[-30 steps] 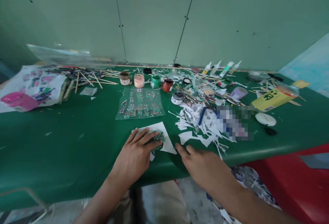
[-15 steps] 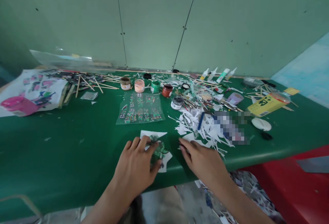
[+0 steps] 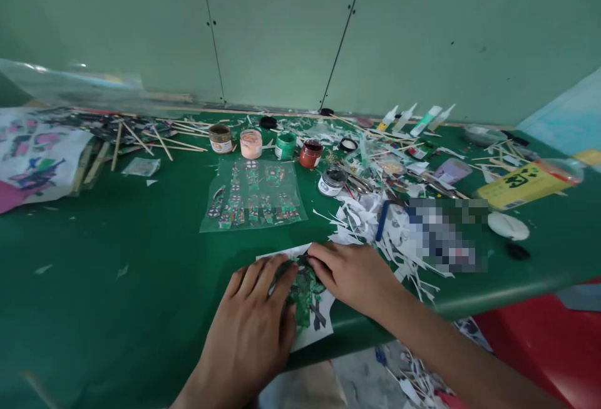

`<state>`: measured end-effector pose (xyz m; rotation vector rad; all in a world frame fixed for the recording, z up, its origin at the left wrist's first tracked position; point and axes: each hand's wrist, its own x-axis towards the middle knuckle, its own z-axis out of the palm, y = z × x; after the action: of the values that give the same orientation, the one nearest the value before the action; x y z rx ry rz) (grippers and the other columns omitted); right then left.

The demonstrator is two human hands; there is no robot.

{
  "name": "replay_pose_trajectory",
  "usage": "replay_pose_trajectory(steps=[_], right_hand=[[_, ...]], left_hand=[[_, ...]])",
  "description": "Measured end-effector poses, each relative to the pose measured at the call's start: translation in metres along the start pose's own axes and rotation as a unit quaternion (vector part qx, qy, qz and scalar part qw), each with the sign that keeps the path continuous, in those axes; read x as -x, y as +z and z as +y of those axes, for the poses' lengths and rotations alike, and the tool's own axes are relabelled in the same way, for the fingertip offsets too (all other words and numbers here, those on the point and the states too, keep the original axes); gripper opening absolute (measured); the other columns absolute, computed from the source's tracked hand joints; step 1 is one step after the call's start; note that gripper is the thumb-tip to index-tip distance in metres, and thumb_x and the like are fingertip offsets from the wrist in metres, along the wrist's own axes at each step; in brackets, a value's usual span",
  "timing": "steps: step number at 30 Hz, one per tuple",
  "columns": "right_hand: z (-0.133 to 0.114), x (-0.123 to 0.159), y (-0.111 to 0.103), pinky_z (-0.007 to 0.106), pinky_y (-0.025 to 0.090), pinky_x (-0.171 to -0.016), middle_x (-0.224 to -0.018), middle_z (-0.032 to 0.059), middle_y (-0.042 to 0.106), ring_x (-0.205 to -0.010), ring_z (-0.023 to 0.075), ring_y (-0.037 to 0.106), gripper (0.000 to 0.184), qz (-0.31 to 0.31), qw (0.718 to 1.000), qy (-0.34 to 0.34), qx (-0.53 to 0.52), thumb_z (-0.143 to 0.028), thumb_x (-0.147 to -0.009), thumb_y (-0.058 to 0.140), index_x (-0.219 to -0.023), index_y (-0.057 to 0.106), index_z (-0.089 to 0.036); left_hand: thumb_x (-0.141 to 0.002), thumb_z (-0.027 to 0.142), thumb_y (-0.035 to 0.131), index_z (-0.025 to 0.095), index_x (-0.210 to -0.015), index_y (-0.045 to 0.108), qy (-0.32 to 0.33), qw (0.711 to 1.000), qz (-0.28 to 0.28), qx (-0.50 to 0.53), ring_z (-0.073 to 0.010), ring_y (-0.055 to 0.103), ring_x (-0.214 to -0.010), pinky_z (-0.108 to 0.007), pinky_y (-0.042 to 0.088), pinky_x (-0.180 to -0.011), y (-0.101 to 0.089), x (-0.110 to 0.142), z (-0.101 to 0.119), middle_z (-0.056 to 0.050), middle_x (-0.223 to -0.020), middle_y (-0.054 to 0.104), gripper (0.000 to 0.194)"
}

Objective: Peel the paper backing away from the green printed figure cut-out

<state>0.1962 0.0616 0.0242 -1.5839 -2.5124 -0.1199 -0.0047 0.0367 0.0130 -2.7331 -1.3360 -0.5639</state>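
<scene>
At the near edge of the green table [image 3: 141, 290], the white sheet [image 3: 307, 338] lies under both my hands, with the green and dark figure [image 3: 303, 299] on it; whether the figure is printed on the sheet or a separate piece, I cannot tell. My left hand [image 3: 258, 309] rests palm down over the left side of the sheet, its fingers laid side by side, the fingertips on the figure and the thumb spread away from the forefinger. My right hand [image 3: 359, 277] is at the upper right of the figure, thumb and forefinger brought close together; whether they pinch anything, I cannot tell. Beyond the sheet lies a clear plastic sleeve [image 3: 253, 199] containing small patterned pieces. Behind the sleeve, from left to right, stand the brown jar [image 3: 220, 139], the peach jar [image 3: 251, 144], the green jar [image 3: 285, 146] and the red jar [image 3: 310, 155]. The dark grey jar [image 3: 331, 182] stands nearer me, to the right of the sleeve. White paper scraps [image 3: 350, 218] are heaped beyond my right hand, with a blue strip [image 3: 382, 221] lying among them.
</scene>
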Motion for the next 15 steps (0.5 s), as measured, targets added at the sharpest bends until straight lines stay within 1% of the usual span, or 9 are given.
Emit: replay_pose_trajectory(steps=[9, 15], right_hand=[[0.0041, -0.0067, -0.005, 0.03, 0.015, -0.048, -0.064, -0.0008, 0.061, -0.047, 0.0095, 0.042, 0.028, -0.031, 0.999, -0.041, 0.005, -0.027, -0.094, 0.037, -0.093, 0.064, -0.023], [0.0027, -0.0095, -0.0099, 0.031, 0.012, -0.048, -0.063, -0.0007, 0.058, -0.045, 0.0093, 0.038, 0.025, -0.046, 0.997, -0.059, 0.034, -0.024, -0.094, 0.038, -0.09, 0.063, -0.022]], left_hand=[[-0.085, 0.023, 0.047, 0.023, -0.124, 0.058, -0.005, 1.0, -0.011, 0.011, -0.0286, 0.055, -0.109, -0.046, 0.045, -0.087, -0.0001, -0.0025, 0.0001, -0.008, -0.128, 0.06, 0.04], [-0.085, 0.023, 0.047, 0.022, -0.126, 0.056, -0.003, 1.0, -0.01, 0.008, -0.0293, 0.056, -0.109, -0.047, 0.045, -0.087, -0.0003, -0.0022, 0.0003, -0.008, -0.129, 0.06, 0.041]])
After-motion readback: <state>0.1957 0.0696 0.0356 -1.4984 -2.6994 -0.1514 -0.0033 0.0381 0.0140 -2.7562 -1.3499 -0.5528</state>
